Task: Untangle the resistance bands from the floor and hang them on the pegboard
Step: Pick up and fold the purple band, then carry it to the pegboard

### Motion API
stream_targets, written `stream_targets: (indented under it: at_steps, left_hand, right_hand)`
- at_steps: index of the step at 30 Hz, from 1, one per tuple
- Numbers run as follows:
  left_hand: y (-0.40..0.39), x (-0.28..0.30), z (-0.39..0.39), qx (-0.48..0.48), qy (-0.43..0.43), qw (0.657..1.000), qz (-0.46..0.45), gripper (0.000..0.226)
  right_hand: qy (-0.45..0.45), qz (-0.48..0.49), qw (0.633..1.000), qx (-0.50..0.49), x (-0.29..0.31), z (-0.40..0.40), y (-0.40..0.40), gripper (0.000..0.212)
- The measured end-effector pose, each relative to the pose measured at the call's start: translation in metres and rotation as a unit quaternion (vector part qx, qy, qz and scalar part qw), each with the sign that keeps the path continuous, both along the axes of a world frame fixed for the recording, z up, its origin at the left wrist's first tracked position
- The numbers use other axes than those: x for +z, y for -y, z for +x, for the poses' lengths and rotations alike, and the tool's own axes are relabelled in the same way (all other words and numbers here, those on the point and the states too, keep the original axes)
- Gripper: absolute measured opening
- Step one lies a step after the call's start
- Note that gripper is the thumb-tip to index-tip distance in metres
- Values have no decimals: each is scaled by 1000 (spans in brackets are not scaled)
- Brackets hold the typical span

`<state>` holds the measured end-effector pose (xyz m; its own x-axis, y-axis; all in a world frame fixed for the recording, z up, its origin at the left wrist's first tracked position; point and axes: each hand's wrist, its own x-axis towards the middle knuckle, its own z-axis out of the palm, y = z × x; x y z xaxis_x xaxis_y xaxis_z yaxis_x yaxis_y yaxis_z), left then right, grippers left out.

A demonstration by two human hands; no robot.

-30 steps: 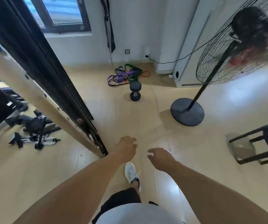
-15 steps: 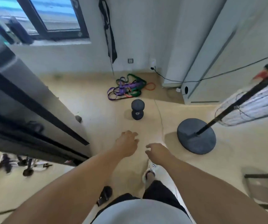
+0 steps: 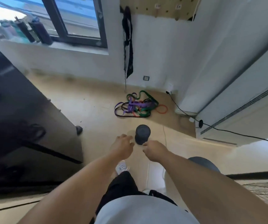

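Left hand [image 3: 122,147] and right hand [image 3: 154,150] hung loosely curled, holding nothing. Dumbbell [image 3: 142,134] just beyond hands; bands [image 3: 136,106] farther ahead on floor [image 3: 94,107].

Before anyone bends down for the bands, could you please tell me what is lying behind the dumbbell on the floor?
Behind the dumbbell lies the tangled pile of bands, purple, green and orange, near the wall. The floor directly behind the dumbbell is hidden by it.
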<state>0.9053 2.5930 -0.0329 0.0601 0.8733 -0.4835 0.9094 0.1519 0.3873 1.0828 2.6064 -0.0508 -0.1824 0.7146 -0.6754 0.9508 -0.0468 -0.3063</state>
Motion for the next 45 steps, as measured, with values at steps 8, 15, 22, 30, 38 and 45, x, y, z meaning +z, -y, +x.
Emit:
stream_targets:
  at_steps: [8, 15, 22, 30, 38, 45]
  left_hand:
    - [-146, -37, -9, -18, -2, 997, -76, 43]
    - [-290, -39, -33, -45, -11, 993, -105, 48]
    - [-396, -47, -28, -17, -11, 992, -126, 52]
    - [-514, -45, -7, 131, 18, 985, -107, 42]
    - [-599, -96, -7, 239, 65, 962, -117, 44]
    - [-642, -272, -62, 213, 32, 967, -139, 46]
  right_hand:
    - [28, -5, 999, 35, -4, 7, -140, 48]
    - [9, 18, 1000, -20, 1, 1, -285, 47]
    - [6, -37, 999, -29, -15, 7, -402, 48]
    - [14, -30, 990, 135, -42, 18, -573, 35]
    - [-16, -69, 986, 154, -116, -8, -677, 34]
    - [-30, -88, 987, 135, -294, -70, -723, 39]
